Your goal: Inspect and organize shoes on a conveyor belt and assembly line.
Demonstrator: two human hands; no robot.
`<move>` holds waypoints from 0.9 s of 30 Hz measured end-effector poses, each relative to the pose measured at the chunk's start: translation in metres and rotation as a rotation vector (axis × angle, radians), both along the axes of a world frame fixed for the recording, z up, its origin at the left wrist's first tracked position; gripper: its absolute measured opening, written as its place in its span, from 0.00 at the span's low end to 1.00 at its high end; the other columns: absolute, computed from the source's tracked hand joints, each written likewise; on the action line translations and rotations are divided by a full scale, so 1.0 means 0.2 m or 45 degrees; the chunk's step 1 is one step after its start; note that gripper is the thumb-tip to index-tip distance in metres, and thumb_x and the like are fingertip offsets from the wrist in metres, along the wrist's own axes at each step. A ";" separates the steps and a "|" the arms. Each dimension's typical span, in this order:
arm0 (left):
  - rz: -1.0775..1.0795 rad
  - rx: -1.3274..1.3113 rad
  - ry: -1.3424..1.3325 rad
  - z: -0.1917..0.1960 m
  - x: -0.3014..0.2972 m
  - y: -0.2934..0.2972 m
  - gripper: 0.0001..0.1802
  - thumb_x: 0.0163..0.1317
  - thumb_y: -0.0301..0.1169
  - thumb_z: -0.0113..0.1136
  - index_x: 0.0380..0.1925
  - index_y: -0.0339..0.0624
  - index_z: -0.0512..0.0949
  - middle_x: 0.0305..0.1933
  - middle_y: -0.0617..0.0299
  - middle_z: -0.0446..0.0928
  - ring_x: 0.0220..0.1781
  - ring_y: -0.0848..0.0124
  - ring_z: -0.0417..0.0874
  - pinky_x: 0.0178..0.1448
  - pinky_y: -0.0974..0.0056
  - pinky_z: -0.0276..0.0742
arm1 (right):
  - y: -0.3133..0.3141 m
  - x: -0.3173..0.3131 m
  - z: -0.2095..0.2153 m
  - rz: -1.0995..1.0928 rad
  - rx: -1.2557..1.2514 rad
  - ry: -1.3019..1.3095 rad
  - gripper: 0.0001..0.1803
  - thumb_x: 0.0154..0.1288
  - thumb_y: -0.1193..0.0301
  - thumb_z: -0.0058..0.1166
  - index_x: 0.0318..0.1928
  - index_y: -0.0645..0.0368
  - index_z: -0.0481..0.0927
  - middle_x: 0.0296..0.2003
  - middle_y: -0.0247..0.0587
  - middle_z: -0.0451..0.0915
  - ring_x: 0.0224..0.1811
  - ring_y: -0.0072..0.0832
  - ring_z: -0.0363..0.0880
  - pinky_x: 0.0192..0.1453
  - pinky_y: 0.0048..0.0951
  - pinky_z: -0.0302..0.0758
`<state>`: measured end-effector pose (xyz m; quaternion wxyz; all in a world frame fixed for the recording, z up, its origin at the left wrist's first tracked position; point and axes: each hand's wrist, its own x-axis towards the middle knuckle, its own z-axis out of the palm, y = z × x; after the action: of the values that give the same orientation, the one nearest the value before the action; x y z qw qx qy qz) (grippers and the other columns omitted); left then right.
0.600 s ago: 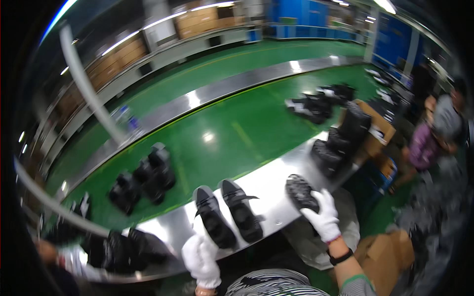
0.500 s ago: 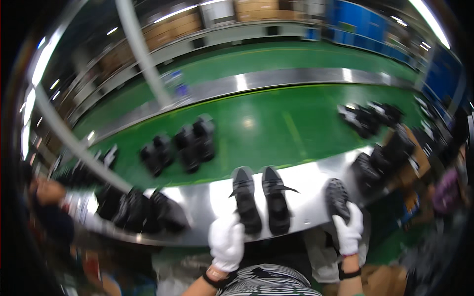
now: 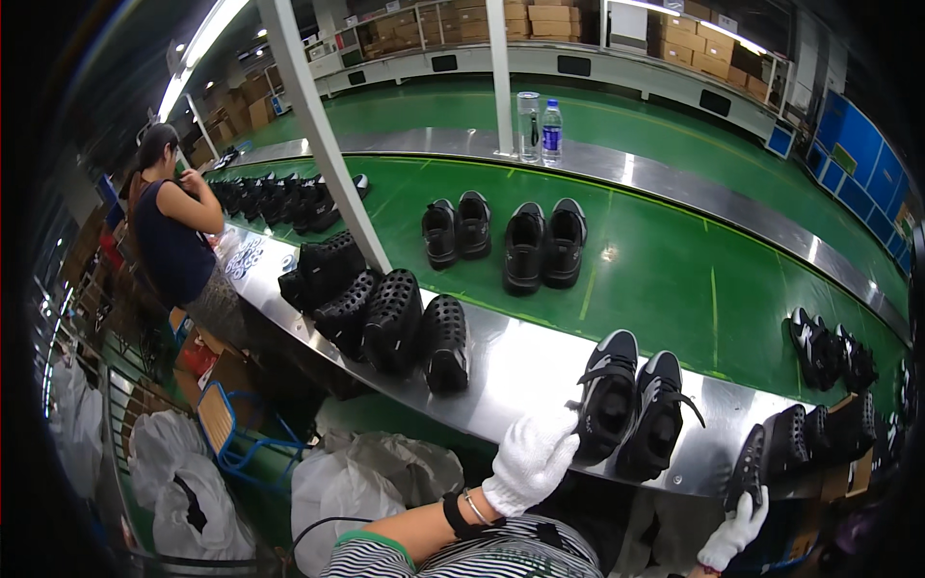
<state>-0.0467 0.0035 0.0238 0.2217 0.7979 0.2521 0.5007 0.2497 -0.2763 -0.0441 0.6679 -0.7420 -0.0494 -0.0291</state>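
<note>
Right hand, gloved: closed on a black shoe, right of the strapped pair. Left hand, gloved: fingers bent, just beside that pair; whether gripping, cannot tell. Steel bench: bears the pair; farther left, studded shoes. Green surface, beyond: more shoes. Far ledge: bottle.

No legible txt, nos. or signs. Clear plastic bottle w/ blue cap has blue-violet label, print too small to read. B&W striped shirt has green print, letters unclear. Pale side marks on upright black-and-grey shoes: can't tell if txt. Brown cardboard boxes: ditto, any marks too tiny.
</note>
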 end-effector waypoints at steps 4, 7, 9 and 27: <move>0.078 0.064 0.006 0.04 -0.08 0.02 0.20 0.59 0.21 0.69 0.53 0.34 0.81 0.52 0.47 0.82 0.53 0.47 0.84 0.59 0.51 0.79 | 0.17 -0.06 0.33 0.129 -0.462 -0.968 0.20 0.71 0.79 0.43 0.60 0.66 0.78 0.64 0.54 0.77 0.60 0.45 0.80 0.62 0.35 0.78; 0.231 0.106 -0.034 0.05 -0.13 0.05 0.21 0.58 0.21 0.69 0.53 0.32 0.80 0.52 0.45 0.82 0.53 0.46 0.83 0.60 0.50 0.79 | 0.48 -0.27 0.58 0.440 -0.354 -0.979 0.25 0.63 0.81 0.45 0.62 0.64 0.77 0.60 0.52 0.79 0.58 0.43 0.81 0.62 0.34 0.80; 0.438 0.137 -0.036 0.02 -0.18 0.10 0.22 0.58 0.20 0.69 0.54 0.31 0.80 0.52 0.44 0.82 0.53 0.46 0.83 0.61 0.49 0.79 | 0.72 -0.52 0.68 0.840 0.319 -0.127 0.29 0.58 0.81 0.48 0.64 0.64 0.75 0.58 0.49 0.79 0.58 0.39 0.81 0.62 0.33 0.80; 1.068 -0.663 0.794 -0.31 -0.49 0.57 0.47 0.59 0.49 0.70 0.73 0.41 0.64 0.54 0.43 0.81 0.42 0.46 0.89 0.46 0.47 0.87 | 1.45 -1.01 0.70 1.333 0.307 0.318 0.28 0.66 0.76 0.53 0.67 0.69 0.70 0.51 0.45 0.77 0.50 0.32 0.83 0.48 0.31 0.87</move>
<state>-0.1442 0.1167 -0.0374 0.1085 0.6588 0.7147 0.2085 0.0486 0.0139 0.0956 0.6742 -0.5346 -0.3286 0.3896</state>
